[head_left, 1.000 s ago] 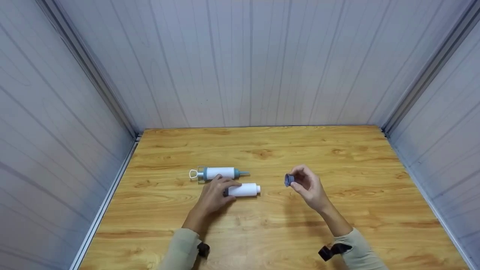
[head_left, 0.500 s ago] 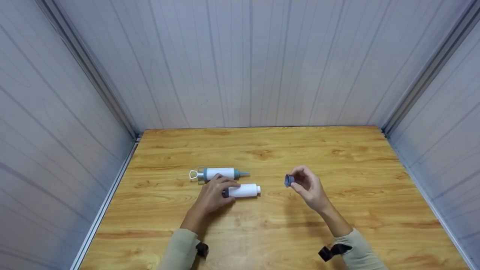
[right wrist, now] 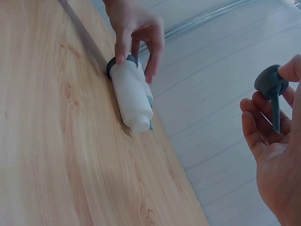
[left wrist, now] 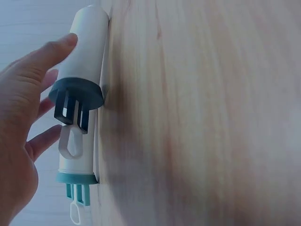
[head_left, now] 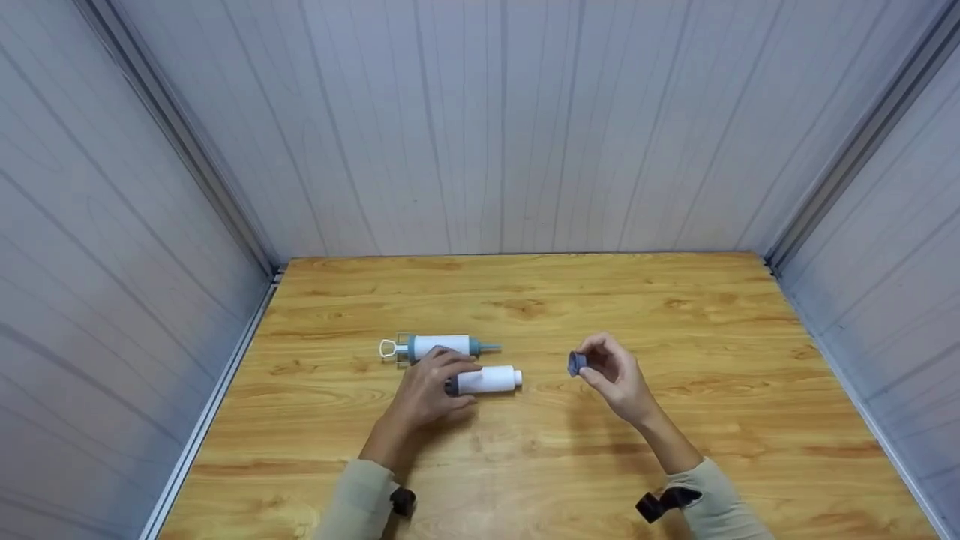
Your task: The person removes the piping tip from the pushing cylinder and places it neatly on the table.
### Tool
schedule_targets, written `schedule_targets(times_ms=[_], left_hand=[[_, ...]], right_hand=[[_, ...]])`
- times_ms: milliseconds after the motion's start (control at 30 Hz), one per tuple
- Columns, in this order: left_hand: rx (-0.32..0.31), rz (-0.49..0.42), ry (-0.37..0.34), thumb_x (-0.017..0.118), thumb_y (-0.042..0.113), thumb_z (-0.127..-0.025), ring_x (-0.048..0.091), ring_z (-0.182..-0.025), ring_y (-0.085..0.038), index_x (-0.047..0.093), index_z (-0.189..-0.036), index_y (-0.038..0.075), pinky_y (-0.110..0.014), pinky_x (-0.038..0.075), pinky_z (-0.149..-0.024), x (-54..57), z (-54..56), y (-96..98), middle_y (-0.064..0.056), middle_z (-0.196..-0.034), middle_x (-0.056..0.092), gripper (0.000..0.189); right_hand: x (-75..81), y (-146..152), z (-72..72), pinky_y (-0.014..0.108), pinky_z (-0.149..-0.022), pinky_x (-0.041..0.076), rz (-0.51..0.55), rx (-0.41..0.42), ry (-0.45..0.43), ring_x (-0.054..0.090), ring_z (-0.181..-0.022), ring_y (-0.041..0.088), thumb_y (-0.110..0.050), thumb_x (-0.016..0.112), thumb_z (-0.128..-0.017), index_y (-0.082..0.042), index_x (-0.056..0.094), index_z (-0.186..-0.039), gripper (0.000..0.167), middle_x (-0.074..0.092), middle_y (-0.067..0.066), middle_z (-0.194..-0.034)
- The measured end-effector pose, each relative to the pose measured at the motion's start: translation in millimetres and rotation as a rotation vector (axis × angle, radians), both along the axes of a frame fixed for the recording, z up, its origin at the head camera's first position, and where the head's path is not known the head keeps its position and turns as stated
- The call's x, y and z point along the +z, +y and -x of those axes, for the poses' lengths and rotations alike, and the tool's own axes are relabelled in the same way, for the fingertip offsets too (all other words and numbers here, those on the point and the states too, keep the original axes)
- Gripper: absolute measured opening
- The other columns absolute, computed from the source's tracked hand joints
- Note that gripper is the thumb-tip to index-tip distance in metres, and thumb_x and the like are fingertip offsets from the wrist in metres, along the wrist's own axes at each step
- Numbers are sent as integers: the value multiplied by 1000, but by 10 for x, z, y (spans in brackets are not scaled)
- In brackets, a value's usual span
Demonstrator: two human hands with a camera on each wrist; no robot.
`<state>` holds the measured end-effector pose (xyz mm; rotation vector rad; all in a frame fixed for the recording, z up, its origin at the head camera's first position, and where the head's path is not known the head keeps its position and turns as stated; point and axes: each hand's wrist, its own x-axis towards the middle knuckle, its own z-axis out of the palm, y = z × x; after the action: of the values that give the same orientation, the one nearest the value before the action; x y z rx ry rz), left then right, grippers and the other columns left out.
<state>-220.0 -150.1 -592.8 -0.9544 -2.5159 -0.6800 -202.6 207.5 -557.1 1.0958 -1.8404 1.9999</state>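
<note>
My left hand [head_left: 431,386] lies over the rear of a white-barrelled syringe [head_left: 489,379], thumb on one side and fingers bent over the other. Its dark grey collar and white pull ring [left wrist: 71,142] show in the left wrist view. The front end is a bare white neck [right wrist: 140,124]. Off to the right, my right hand [head_left: 616,379] pinches a dark grey nozzle cap [head_left: 577,364] between thumb and fingers. The cap's thin spout [right wrist: 275,113] points back toward the palm.
A second syringe [head_left: 442,346] with a teal collar and teal nozzle lies just behind the first, alongside it. Both are on a wood-grain table [head_left: 525,465]. Pale panel walls [head_left: 495,135] rise at the back and both sides.
My left hand shifts very slightly about the rear of the white syringe. The right hand with the nozzle cap drifts a touch to the left. The second syringe stays in place.
</note>
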Motion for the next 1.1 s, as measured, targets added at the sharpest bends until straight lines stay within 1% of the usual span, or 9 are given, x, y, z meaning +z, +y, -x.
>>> schedule_targets(times_ms=[100,200,433,600,733,833,900,1033,1100], left_hand=[[-13,-23,59,105,29,-79,74,-122,-28,84,-128,16,-46,67,-97,31,-11,9,-5,-131,83,55],[-23,-58,74,105,28,-79,75,-121,-29,84,-127,15,-47,68,-96,81,-19,32,-7,-130,83,54],[-35,-152,52,102,25,-82,75,-119,-30,85,-127,14,-48,67,-95,184,-48,86,-10,-127,84,50],[-19,-200,27,101,24,-82,76,-118,-27,85,-129,16,-46,66,-95,229,-65,140,-6,-129,84,50],[-20,-235,-2,100,23,-84,77,-122,-25,84,-133,19,-47,66,-101,262,-65,182,-1,-132,84,52],[-25,-257,-15,100,22,-85,77,-123,-23,83,-135,19,-46,65,-102,286,-64,208,0,-133,84,53],[-33,-273,-20,100,21,-86,77,-123,-24,83,-135,17,-46,65,-102,309,-67,228,0,-133,84,53],[-59,-312,-32,98,20,-88,79,-117,-24,82,-136,14,-42,68,-96,360,-70,277,-2,-130,85,51],[-72,-340,-54,97,19,-90,79,-115,-24,82,-136,13,-41,69,-93,387,-75,301,-3,-129,85,49]], right_hand=[[-17,-8,10,17,-88,62,2,-3,2,70,-103,2,29,50,-93,26,50,-117,24,70,-6,-115],[-34,-4,16,18,-87,62,2,-7,1,71,-102,3,29,51,-93,26,51,-117,24,70,-5,-115],[-97,10,27,15,-88,62,-12,-20,-18,71,-104,2,27,54,-92,27,53,-119,27,71,-7,-117],[-123,23,33,16,-94,62,-8,-33,-22,73,-107,2,29,56,-90,29,56,-120,31,74,-8,-120],[-126,28,36,16,-97,62,-29,-69,-34,73,-109,1,29,58,-90,29,59,-122,32,76,-10,-124],[-126,21,40,17,-98,62,-47,-92,-47,75,-111,1,27,61,-90,28,61,-123,33,77,-10,-125],[-130,12,43,17,-99,63,-48,-103,-55,75,-112,2,26,62,-91,28,63,-124,33,78,-9,-125],[-144,-15,50,18,-101,62,-44,-115,-66,76,-114,4,26,65,-92,27,65,-125,33,78,-9,-125],[-148,-35,54,18,-101,62,-41,-117,-66,76,-114,4,27,66,-91,26,65,-125,34,78,-9,-125]])
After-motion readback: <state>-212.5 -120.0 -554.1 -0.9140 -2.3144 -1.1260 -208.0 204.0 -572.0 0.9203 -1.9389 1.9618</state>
